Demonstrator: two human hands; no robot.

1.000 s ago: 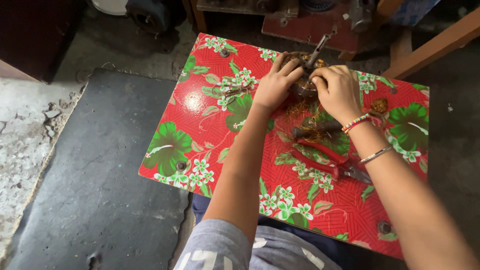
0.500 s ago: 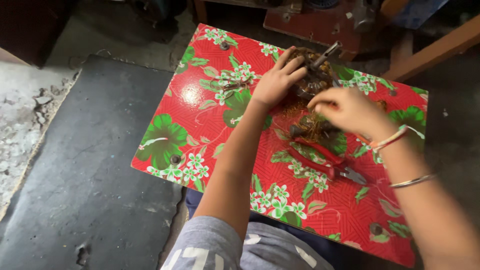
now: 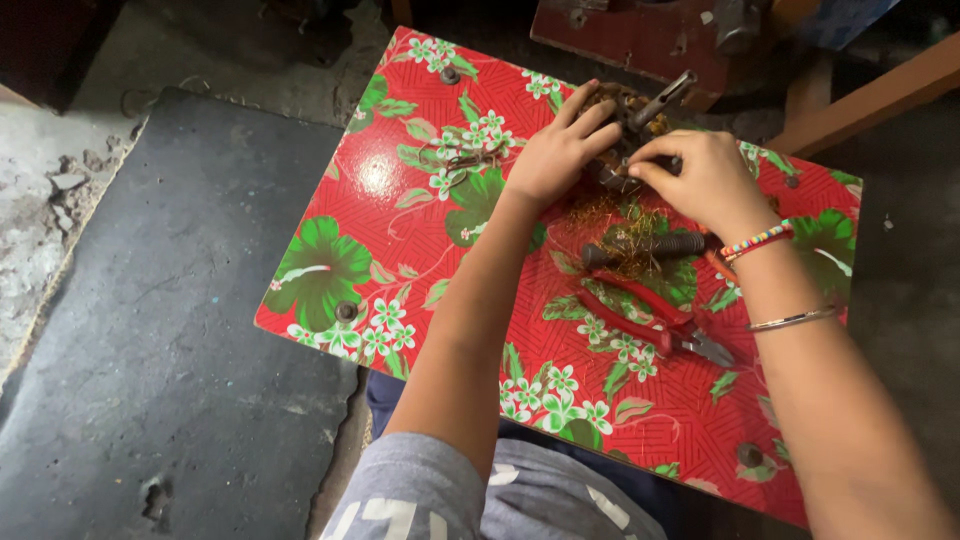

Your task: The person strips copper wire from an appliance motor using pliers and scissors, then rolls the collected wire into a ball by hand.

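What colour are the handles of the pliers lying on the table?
Red, seen in the head view: the pliers lie on the flowered table.
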